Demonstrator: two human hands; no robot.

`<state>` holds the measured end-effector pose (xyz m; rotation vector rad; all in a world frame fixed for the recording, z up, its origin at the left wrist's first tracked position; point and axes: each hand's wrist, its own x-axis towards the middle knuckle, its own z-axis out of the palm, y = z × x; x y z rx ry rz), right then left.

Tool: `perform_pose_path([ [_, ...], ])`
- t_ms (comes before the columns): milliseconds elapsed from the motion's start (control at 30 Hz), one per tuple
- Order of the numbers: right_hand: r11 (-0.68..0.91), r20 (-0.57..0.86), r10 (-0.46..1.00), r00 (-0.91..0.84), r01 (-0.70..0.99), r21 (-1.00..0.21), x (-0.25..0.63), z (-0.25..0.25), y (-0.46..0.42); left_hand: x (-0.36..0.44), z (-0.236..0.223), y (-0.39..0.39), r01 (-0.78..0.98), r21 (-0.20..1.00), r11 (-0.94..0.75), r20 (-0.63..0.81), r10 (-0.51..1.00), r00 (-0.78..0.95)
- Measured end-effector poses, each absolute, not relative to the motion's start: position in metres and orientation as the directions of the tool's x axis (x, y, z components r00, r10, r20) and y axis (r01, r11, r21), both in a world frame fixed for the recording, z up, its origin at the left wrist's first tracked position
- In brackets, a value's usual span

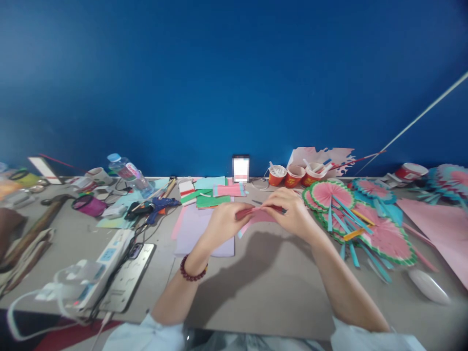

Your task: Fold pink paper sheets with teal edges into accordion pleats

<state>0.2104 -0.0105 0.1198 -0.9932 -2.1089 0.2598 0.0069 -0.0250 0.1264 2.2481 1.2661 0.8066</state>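
Observation:
Both hands are raised over the middle of the table, holding a narrow folded strip of pink paper (258,209) between them. My left hand (225,222), with a dark bead bracelet at the wrist, pinches the strip's left part. Thumb and fingers of my right hand (290,212) close on its right part. Just beneath the hands lies more pink paper (262,217) with a pale blue edge. Lilac sheets (193,229) lie beside and partly under my left hand. Pleated pink fans with green edges (331,195) lie to the right of my right hand.
Green paper (212,201), a blue glue gun (161,208), a tilted bottle (129,173), a power strip (106,263) and a phone (129,278) are on the left. Red paper cups (293,176) stand at the back. A white computer mouse (429,286) lies at right.

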Motion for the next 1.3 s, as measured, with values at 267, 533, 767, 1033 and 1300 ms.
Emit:
perform_pose_path([
  [267,0.662,0.538,0.744,-0.396,0.547,-0.512,0.211,0.122,-0.011,0.005,0.12,-0.023,0.557,0.7,-0.448,0.271,0.888,0.372],
  [533,0.639,0.5,0.767,-0.401,0.536,-0.552,0.214,0.119,-0.008,0.004,0.115,-0.02,0.579,0.684,-0.444,0.269,0.891,0.366],
  [767,0.65,0.496,0.747,-0.444,0.647,-0.399,0.209,0.118,-0.012,0.008,0.117,-0.021,0.662,0.593,-0.458,0.285,0.889,0.359],
  [1033,0.675,0.532,0.709,-0.463,0.663,-0.323,0.202,0.112,-0.013,0.009,0.118,-0.02,0.665,0.583,-0.467,0.28,0.884,0.375],
  [1300,0.675,0.535,0.728,-0.429,0.587,-0.448,0.21,0.117,-0.012,0.003,0.123,-0.02,0.569,0.684,-0.456,0.272,0.884,0.381],
])
